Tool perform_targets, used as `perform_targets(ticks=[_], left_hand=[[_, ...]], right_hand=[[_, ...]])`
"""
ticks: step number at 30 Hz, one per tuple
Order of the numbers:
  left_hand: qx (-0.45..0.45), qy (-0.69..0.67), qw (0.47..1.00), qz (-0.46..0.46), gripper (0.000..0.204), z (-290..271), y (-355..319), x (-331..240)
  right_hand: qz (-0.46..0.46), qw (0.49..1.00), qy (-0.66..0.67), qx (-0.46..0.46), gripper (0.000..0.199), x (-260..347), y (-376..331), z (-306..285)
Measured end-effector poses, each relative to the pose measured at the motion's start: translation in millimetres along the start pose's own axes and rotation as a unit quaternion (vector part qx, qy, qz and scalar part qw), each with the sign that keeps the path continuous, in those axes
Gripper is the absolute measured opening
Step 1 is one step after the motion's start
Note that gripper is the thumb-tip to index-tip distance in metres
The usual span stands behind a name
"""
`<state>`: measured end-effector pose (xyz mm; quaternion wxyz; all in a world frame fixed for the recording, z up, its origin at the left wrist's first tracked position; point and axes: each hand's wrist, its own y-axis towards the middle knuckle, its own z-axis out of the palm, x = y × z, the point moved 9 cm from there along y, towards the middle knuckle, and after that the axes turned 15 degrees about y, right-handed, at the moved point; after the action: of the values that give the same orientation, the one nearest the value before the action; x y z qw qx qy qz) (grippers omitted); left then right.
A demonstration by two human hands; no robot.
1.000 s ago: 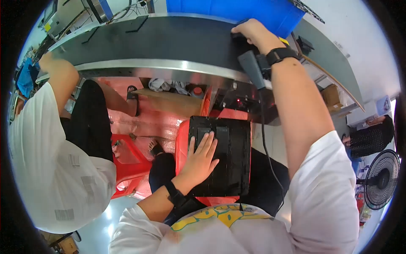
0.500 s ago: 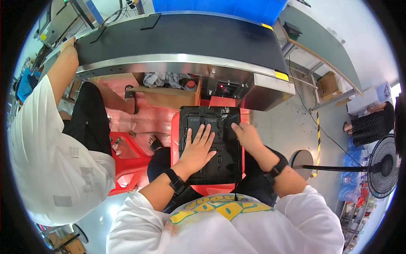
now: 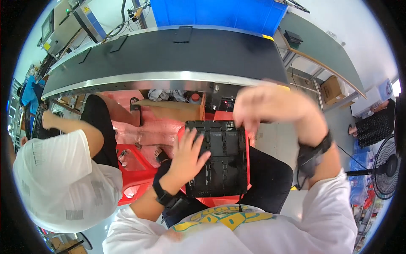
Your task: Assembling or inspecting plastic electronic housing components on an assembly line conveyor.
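A black moulded tray with several flat recesses lies on a red stool between my knees. My left hand rests on the tray's left side, fingers spread and stretched out, holding nothing. My right hand is raised beyond the tray's far right corner, in front of the conveyor's near edge. Motion smears its fingers, so whether anything is in them cannot be made out. Thin flat black pieces lie on the dark conveyor belt, among them one piece near the far edge and another piece further left.
A blue bin stands behind the conveyor. Beneath it is an open cardboard box holding cloth and a bottle. At my left a co-worker in a white shirt sits. A green-topped table and a fan are on the right.
My right hand has risen off the tray toward the conveyor. My left hand stays on the tray. The black pieces have shifted right along the belt. The co-worker's arm has drawn back from it.
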<state>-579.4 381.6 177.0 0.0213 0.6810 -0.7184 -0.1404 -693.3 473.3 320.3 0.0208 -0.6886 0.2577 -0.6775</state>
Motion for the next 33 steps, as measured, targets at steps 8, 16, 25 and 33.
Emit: perform_targets(ticks=[8, 16, 25, 33], left_hand=[[-0.384, 0.023, 0.921, -0.053, 0.027, -196, 147, 97], [-0.083, 0.187, 0.949, -0.239, 0.042, -121, 245, 223], [-0.113, 0.243, 0.948, -0.172, 0.036, -116, 258, 228], [-0.003, -0.242, 0.949, -0.201, 0.028, -100, 152, 122]], right_hand=[[0.03, 0.905, -0.172, -0.388, 0.064, 54, 99, -175], [0.108, 0.854, -0.319, -0.398, 0.057, 41, 127, -170], [0.016, 0.944, -0.058, -0.325, 0.038, -11, 14, -42], [0.075, 0.954, 0.006, -0.29, 0.036, -221, -36, 66]])
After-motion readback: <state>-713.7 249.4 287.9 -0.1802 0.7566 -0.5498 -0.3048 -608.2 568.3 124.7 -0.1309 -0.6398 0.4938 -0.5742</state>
